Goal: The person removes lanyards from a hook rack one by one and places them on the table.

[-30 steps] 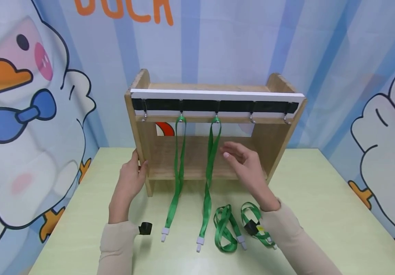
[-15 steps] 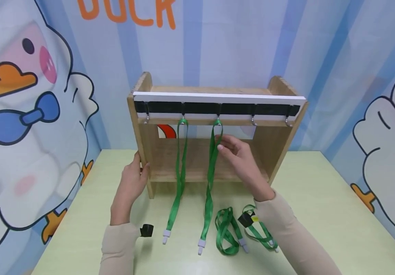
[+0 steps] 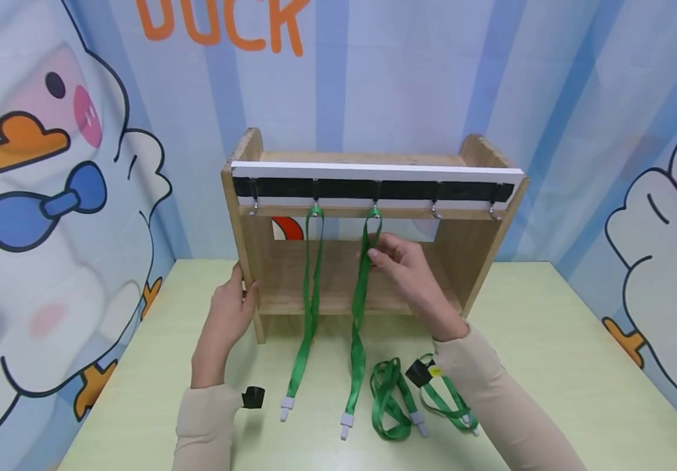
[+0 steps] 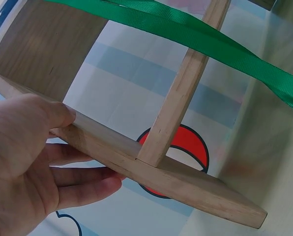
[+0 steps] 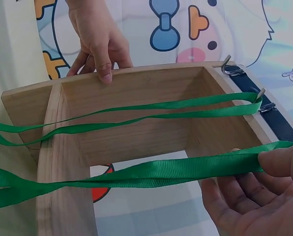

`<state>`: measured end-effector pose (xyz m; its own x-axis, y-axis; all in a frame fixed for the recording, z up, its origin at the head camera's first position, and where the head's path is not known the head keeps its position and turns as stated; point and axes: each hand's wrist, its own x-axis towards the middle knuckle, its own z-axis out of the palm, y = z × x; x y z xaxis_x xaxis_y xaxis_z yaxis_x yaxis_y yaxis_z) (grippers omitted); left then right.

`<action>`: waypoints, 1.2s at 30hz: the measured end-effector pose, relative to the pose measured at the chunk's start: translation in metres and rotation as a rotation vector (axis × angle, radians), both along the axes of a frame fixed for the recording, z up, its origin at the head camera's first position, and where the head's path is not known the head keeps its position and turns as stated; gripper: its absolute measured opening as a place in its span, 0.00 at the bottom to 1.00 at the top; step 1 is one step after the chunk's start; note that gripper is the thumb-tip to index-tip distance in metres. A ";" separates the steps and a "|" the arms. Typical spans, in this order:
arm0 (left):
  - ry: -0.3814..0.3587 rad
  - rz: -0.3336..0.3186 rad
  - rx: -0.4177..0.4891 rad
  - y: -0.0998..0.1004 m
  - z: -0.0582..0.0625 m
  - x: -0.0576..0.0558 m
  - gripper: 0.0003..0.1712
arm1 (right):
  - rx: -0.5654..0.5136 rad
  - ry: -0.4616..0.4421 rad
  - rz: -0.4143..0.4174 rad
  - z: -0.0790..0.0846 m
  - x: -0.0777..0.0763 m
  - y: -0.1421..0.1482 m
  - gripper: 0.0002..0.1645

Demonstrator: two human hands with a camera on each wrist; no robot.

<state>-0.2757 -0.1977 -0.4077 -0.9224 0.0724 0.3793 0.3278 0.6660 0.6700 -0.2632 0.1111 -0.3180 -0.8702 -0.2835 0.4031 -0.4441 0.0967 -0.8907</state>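
A wooden rack [image 3: 491, 229] stands on the table, with a row of metal hooks along its front bar. My left hand [image 3: 229, 314] grips the rack's left side panel [image 4: 131, 162], thumb in front and fingers behind. One green lanyard [image 3: 309, 307] hangs from the second hook from the left. On the middle hook hangs another green lanyard [image 3: 358, 314], its white clip reaching down over the table. My right hand [image 3: 405, 275] pinches this middle lanyard [image 5: 186, 169] between thumb and fingers, a little below the hook.
Two more green lanyards lie on the table in front of the rack: a bundled lanyard [image 3: 390, 405] and a looped lanyard [image 3: 450, 409] partly hidden by the right sleeve. The leftmost hook [image 3: 254, 206] and two right hooks [image 3: 435, 209] hold nothing. A duck-print curtain [image 3: 397, 78] hangs behind.
My right hand has moved left to the middle lanyard and now pinches it. The left hand keeps its grip on the rack's side. The head view has shifted slightly.
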 end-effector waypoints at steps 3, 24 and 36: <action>-0.001 0.001 -0.001 0.000 0.000 0.000 0.31 | 0.005 -0.013 -0.030 0.002 0.001 -0.001 0.13; 0.023 -0.010 -0.001 0.000 0.001 0.001 0.30 | -0.073 -0.062 0.063 0.005 0.024 -0.010 0.09; -0.001 -0.004 0.001 0.001 0.001 0.000 0.30 | -0.089 -0.223 0.054 -0.025 0.050 -0.016 0.11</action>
